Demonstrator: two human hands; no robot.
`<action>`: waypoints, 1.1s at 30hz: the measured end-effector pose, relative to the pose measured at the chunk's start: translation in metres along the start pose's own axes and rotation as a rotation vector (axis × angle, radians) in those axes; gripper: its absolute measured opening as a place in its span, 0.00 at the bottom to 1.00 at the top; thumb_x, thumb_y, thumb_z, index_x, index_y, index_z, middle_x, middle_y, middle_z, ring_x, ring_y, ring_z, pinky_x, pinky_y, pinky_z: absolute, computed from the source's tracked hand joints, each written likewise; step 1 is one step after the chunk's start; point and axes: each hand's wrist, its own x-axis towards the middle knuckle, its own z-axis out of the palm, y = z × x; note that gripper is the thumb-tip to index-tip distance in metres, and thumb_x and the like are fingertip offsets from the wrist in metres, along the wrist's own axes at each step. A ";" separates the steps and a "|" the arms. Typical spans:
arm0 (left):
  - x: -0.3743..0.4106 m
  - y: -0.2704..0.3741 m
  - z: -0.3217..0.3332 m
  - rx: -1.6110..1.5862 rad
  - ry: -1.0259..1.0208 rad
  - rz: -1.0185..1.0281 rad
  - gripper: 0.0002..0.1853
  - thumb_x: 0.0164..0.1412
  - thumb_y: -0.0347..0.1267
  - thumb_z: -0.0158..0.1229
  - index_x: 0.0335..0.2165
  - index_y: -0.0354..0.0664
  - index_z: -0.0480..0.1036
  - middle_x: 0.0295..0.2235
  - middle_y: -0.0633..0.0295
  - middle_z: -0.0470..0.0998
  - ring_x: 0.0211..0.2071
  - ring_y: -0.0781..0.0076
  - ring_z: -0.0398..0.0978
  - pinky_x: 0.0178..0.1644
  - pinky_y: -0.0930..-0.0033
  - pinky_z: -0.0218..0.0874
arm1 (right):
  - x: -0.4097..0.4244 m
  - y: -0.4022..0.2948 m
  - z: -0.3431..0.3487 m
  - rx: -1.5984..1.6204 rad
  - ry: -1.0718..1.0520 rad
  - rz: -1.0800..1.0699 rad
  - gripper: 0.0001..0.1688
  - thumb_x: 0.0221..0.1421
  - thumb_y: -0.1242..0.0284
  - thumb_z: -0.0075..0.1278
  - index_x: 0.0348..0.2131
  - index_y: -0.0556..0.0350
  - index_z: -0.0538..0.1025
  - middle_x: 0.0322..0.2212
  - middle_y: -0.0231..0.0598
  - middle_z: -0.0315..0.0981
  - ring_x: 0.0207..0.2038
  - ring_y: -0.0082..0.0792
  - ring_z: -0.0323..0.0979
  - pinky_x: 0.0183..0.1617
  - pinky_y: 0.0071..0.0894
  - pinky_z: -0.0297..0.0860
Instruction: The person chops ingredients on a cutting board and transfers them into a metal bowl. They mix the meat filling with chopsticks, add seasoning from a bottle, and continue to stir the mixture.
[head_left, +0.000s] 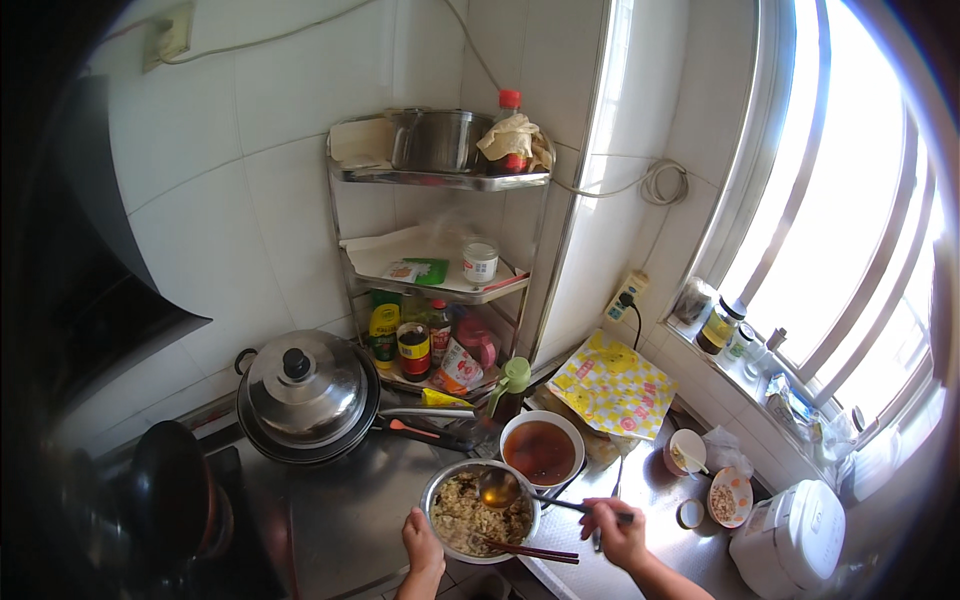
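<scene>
My left hand (424, 541) grips the left rim of a metal bowl (427, 499) filled with a crumbly, light brown food mixture (457, 517). A pair of brown chopsticks (551, 554) rests in the bowl, sticking out to the right. In my right hand (615, 534) is the dark handle of a ladle (500, 487), whose bowl holds an amber liquid over the mixture. Just behind stands a white bowl (579, 435) of reddish-brown liquid (538, 452). A green-topped bottle (513, 379) stands behind that bowl.
A lidded pan (307, 397) sits on the left, its handle pointing right. A metal corner rack (442, 180) holds a pot and condiments. At the right are a patterned yellow-and-white sheet (615, 384), small bowls (684, 452) and a white appliance (787, 540) resembling a rice cooker.
</scene>
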 end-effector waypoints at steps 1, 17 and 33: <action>-0.001 0.001 -0.001 -0.008 -0.010 -0.002 0.20 0.62 0.39 0.37 0.32 0.31 0.67 0.27 0.62 0.70 0.29 0.77 0.65 0.35 0.74 0.57 | -0.004 0.000 0.006 -0.062 -0.079 -0.101 0.12 0.55 0.76 0.38 0.33 0.69 0.70 0.18 0.41 0.70 0.18 0.26 0.70 0.23 0.21 0.67; -0.010 0.033 -0.039 -0.096 0.005 0.049 0.19 0.62 0.39 0.37 0.31 0.31 0.66 0.27 0.63 0.70 0.29 0.77 0.66 0.34 0.74 0.58 | -0.021 -0.005 0.049 0.130 0.003 0.029 0.13 0.54 0.74 0.38 0.32 0.71 0.69 0.17 0.45 0.69 0.16 0.31 0.69 0.18 0.25 0.66; 0.003 0.029 -0.082 0.108 0.218 -0.090 0.22 0.60 0.42 0.40 0.38 0.32 0.67 0.36 0.55 0.71 0.35 0.66 0.68 0.38 0.69 0.61 | 0.023 0.104 0.014 -0.559 0.241 -0.266 0.12 0.47 0.80 0.46 0.35 0.64 0.70 0.22 0.44 0.68 0.23 0.37 0.69 0.26 0.28 0.65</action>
